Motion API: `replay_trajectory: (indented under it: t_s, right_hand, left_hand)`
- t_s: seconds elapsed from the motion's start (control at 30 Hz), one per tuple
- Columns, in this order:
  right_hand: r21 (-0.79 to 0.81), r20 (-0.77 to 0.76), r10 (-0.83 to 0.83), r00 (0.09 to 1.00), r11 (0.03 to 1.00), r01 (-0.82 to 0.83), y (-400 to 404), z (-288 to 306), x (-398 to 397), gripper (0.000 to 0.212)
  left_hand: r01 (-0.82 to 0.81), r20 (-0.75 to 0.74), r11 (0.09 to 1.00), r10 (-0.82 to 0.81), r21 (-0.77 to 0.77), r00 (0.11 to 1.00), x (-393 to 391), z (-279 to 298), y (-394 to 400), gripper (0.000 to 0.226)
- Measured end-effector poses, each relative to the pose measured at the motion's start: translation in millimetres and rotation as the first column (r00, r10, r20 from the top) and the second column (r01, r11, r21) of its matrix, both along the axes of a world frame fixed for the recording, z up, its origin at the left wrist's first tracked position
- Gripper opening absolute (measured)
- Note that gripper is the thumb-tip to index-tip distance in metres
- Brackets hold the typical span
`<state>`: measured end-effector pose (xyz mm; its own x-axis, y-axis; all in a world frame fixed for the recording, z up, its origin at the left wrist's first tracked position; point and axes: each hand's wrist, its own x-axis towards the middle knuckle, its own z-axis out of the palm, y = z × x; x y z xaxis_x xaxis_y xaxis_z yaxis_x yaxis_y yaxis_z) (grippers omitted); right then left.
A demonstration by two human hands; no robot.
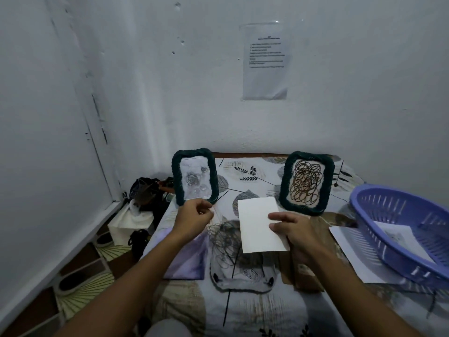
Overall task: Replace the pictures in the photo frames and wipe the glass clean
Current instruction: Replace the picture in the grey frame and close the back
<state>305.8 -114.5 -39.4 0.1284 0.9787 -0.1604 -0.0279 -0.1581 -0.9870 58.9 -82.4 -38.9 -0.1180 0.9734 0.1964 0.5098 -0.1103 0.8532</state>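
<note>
Two photo frames stood upright at the tabletop's (255, 312) far edge, the rose frame (194, 176) left, the scribble frame (306, 183) right. A basket (401, 229) sat at the right, on a sheet (352, 254). A paper notice (265, 61) hung on the wall behind.

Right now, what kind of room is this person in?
Probably a corner of a home, perhaps a bedroom. A leaf-print cloth covers the table or bed where two photo frames stand, slippers lie on the floor, and a printed sheet hangs on the white wall.
</note>
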Motion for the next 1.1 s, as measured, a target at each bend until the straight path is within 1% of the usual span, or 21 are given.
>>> replay_trajectory:
  t_s: [0.07,0.17,0.3,0.43,0.5,0.6,0.73,0.83,0.9,1.0,1.1]
  right_hand:
    - [0.001,-0.017,-0.003,1.000,1.000,0.003,0.8,-3.6,1.1,0.024]
    - [0.004,-0.025,-0.002,1.000,1.000,0.002,0.4,-7.1,1.1,0.023]
    - [-0.009,-0.004,-0.004,1.000,1.000,0.004,1.4,-12.3,2.5,0.024]
    - [-0.022,-0.008,0.004,1.000,1.000,-0.004,0.2,-13.4,4.4,0.024]
    - [-0.019,-0.013,0.007,1.000,1.000,-0.007,-1.2,-12.4,4.9,0.024]
    - [-0.021,-0.007,0.008,1.000,1.000,-0.008,-3.3,-10.5,5.8,0.024]
    - [-0.031,-0.013,0.003,1.000,1.000,-0.003,-5.7,-8.4,7.9,0.024]
    - [-0.031,-0.026,-0.002,1.000,1.000,0.001,-6.2,-7.3,9.6,0.024]
    - [-0.030,-0.026,0.001,1.000,1.000,-0.002,-6.6,-6.2,9.8,0.025]
    - [-0.030,-0.032,0.003,0.999,1.000,-0.004,-7.6,-4.9,9.2,0.024]
    - [-0.026,-0.071,0.001,0.997,1.000,-0.002,-8.7,-4.6,8.8,0.025]
  left_hand:
    - [0.026,-0.183,0.999,-0.020,0.027,0.983,-8.1,-5.9,3.1,0.012]
    - [0.074,-0.345,0.997,-0.081,-0.032,0.935,-15.6,-12.5,8.6,0.017]
    - [0.088,-0.394,0.984,-0.142,-0.153,0.908,-18.3,-17.7,12.6,0.021]
    - [0.082,-0.372,0.982,-0.141,-0.169,0.918,-19.2,-19.1,14.1,0.026]
    - [0.085,-0.339,0.981,-0.140,-0.171,0.930,-18.3,-18.7,15.0,0.023]
    - [0.048,-0.247,0.991,-0.078,-0.123,0.966,-16.3,-18.8,16.5,0.024]
    - [0.042,-0.018,0.992,-0.045,-0.122,0.999,-9.4,-13.0,13.3,0.028]
    - [0.055,0.180,0.982,-0.022,-0.181,0.983,-4.8,-10.8,10.3,0.031]
    - [0.071,0.274,0.976,-0.012,-0.205,0.962,-4.6,-10.8,10.7,0.030]
    - [0.089,0.316,0.973,-0.017,-0.213,0.948,-4.2,-10.9,13.0,0.026]
    - [0.110,0.379,0.970,-0.020,-0.217,0.925,-3.0,-12.3,15.2,0.023]
